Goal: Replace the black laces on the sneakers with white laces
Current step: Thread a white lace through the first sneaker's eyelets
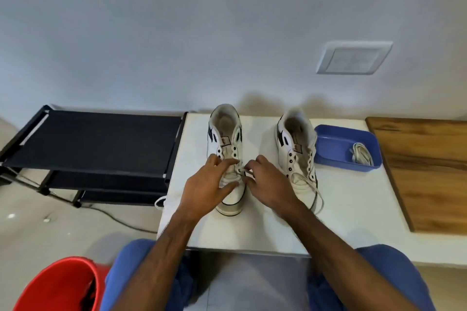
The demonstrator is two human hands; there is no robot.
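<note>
No black laces remain; both hands' fingers (left hand (206, 185), right hand (265, 184)) pinch the white lace (240, 171) at the left sneaker (227, 139), lower eyelets only.

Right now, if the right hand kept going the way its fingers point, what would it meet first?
The right hand points up-left at the left sneaker, fingertips already at its lace eyelets. It would press into that sneaker's tongue first, probably then the left hand; depth is unclear.
</note>
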